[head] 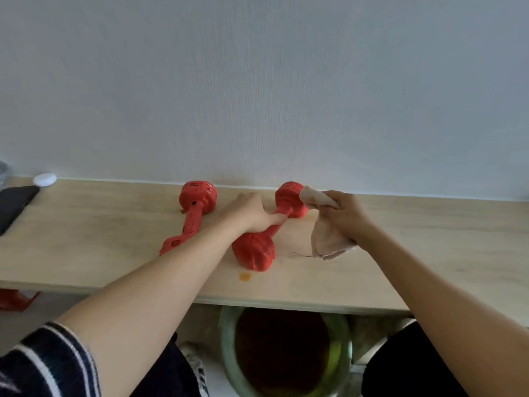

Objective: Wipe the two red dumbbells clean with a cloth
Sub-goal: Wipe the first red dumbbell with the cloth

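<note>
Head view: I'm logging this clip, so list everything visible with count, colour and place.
dumbbells: 2, red, on the tabletop by the wall; left one lies free, right one is gripped
cloth: 1, beige, against the right dumbbell's far end
tabletop: 1, light wood
stain: 1, orange, near the front edge
dark flat object: 1, black, far left
small round object: 1, white, far left
basin: 1, green, under the table
left hand: grips the right dumbbell's handle
right hand: holds the cloth
</note>
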Tool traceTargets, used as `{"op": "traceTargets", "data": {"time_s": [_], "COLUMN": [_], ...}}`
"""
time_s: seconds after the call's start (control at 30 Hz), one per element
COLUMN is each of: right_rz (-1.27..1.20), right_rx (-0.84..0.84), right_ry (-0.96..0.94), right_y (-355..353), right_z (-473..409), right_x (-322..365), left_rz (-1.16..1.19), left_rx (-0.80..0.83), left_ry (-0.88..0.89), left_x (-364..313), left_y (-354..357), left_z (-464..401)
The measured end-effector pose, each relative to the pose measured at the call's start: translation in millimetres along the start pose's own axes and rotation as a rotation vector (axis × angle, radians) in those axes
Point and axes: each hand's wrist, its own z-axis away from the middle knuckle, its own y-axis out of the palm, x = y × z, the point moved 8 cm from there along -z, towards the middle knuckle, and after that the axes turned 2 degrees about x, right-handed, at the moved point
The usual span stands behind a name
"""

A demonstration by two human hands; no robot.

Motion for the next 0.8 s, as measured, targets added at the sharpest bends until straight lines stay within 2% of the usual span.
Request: {"op": "traceTargets", "data": {"time_s": [0.27,0.47,0.63,0.8], "right_rz": [-0.067,-0.124,-0.087,-0.067], "right_rx": [-0.055,-0.080,-0.083,-0.090], "right_ry": [0.068,0.064,0.064,0.004], "right_y": [-11.4,-15.8,-18.4,-24.7], "right_z": [-10.0,-15.3,-7.2,7.3], "right_x": [-38.1,-44.4,-37.5,-8.4], "left_rz": [0.132,0.327,0.427,0.764], "left_rx": [0.249,0.330,0.242,0.160], "left_ry": [0.078,-0.141,-0.174,-0.122], "left_x": [-38.8,-25.6,-23.1,-24.1], "left_y": [44.8,64.9,57.0,31.2], "left_z": [-47.2,-73.3,-64.7,-43.9]}}
